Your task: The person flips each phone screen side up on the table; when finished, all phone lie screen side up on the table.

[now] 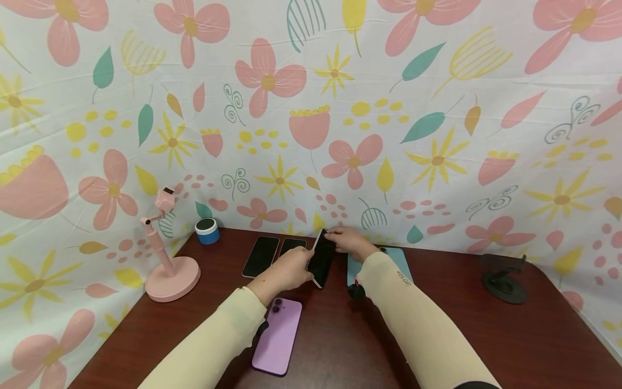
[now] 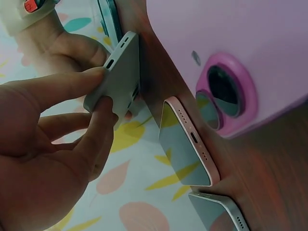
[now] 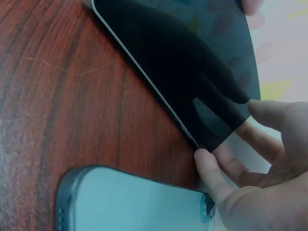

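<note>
A phone with a dark screen (image 1: pixel 322 262) is tilted up at the middle of the table. My left hand (image 1: pixel 291 267) grips its near end; in the left wrist view the thumb and fingers pinch its pale silver body (image 2: pixel 118 72) beside the charging port. At the far end my right hand (image 1: pixel 350 242) holds the phone by its top corner, fingers on the edges of the glossy screen (image 3: pixel 163 62). A light blue device (image 1: pixel 400 260) with a rear lens lies under the right forearm. Near my left wrist, a purple phone (image 1: pixel 278 337) lies back up.
Two more phones lie screen up left of my hands, a pink-edged one (image 1: pixel 261 256) and another (image 1: pixel 293 244). Farther left are a blue round container (image 1: pixel 207 236) and a pink stand (image 1: pixel 172 278). A black stand (image 1: pixel 504 283) is at right. Floral cloth (image 1: pixel 311 108) hangs behind the table.
</note>
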### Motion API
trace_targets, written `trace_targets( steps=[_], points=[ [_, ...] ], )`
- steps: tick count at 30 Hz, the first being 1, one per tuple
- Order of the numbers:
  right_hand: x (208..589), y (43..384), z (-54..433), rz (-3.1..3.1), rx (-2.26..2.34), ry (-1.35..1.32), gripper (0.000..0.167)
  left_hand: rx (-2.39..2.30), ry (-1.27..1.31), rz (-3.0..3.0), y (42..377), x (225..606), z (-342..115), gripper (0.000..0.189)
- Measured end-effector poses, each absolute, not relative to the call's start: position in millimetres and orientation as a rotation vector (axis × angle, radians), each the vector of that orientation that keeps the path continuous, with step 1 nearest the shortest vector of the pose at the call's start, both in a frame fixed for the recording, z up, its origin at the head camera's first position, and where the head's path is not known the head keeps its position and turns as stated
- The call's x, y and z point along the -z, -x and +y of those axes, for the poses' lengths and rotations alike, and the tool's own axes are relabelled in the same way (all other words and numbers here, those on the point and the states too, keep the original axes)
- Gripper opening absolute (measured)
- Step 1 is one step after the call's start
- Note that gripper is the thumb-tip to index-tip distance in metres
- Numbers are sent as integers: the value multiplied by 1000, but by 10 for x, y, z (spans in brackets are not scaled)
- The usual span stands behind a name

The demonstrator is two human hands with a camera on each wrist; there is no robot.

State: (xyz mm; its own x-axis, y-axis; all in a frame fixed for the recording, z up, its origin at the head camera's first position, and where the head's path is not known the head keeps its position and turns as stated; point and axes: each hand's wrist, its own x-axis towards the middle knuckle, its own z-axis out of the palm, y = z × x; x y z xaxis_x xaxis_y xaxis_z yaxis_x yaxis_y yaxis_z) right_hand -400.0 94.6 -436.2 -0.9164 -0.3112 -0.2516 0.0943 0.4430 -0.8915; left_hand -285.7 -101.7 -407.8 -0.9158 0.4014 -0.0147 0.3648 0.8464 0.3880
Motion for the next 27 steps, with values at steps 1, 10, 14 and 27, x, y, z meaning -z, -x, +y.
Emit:
trace_targets(
  steps=[1,10,14,27],
  points=[
    [4360,3996,938,2325,1467,182,50,-574,-607,2926,2861,4080,-1019,65],
    [4392,3969,902,2398,1393,188,47,-524,-568,2917,2903,4110,-1076,69],
    [4379,3928,895,2485,1300,225,48,-568,-516,2899,2910,4151,-1087,67],
    [4383,3915,838,2602,1153,242,49,-520,-471,2923,2891,4226,-994,59]
  ],
)
